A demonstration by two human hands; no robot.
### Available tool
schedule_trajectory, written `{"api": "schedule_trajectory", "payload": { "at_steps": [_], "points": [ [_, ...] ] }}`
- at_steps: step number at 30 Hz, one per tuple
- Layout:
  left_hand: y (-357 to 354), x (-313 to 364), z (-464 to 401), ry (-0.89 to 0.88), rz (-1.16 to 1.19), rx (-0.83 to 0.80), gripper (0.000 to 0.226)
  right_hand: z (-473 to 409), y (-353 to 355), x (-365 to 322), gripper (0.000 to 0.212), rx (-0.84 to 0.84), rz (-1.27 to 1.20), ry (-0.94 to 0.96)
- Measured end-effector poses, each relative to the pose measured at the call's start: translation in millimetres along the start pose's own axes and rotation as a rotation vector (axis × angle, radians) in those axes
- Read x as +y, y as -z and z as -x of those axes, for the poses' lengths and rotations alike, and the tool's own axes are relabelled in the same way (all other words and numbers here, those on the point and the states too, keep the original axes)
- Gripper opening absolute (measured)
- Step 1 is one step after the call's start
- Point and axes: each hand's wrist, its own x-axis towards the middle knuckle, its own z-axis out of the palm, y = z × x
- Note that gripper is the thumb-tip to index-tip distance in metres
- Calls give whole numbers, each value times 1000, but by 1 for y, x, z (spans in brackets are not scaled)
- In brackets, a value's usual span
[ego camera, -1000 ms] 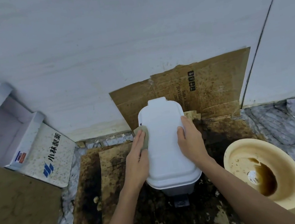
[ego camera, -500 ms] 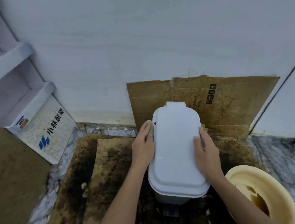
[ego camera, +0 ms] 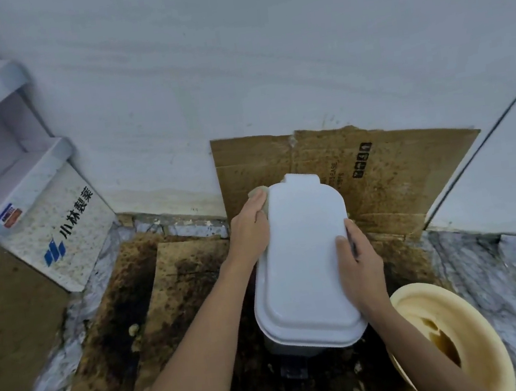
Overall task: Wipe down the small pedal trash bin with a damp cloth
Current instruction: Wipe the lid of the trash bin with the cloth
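Bin (ego camera: 307, 271), the small white pedal kind, stands on stained cardboard (ego camera: 174, 273) on the floor, close to the wall, with another cardboard sheet (ego camera: 389, 173) propped upright behind it. Its lid is closed and oblong; the long axis runs from the near rim away toward the wall, leaning slightly to the right at the far end, where the hinge tab points at the upright cardboard. The dark pedal (ego camera: 294, 367) juts out below the near rim, toward the person.

The left hand (ego camera: 250, 233) lies against the lid's far left edge, fingers curled over a greenish cloth (ego camera: 258, 193) that it presses to the bin near the hinge corner. The right hand (ego camera: 356, 257) rests flat and open on the lid's right edge, thumb on top, gripping nothing that I can make out.

Against the picture from a second ago, the left hand and cloth sit farther up the left edge, nearer the hinge, and the view has swung left, showing more of the shelf unit (ego camera: 9, 183). The right hand is at much the same spot on the rim.

Counted: one bin, one cloth, two hands, one cream basin (ego camera: 490, 351) at lower right, one printed white box (ego camera: 57, 236).
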Motion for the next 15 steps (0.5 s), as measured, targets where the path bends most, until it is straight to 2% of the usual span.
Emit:
{"api": "schedule_trajectory", "payload": {
  "at_steps": [3, 10, 15],
  "points": [
    [-1, 3, 19, -49, -57, 16, 46, 1, 0, -1, 50, -2, 4, 2],
    [2, -9, 95, -19, -84, 119, 43, 6, 1, -6, 44, -8, -8, 5],
    [2, -7, 95, -10, -131, 102, 44, 4, 1, -5, 47, -9, -15, 0]
  ]
}}
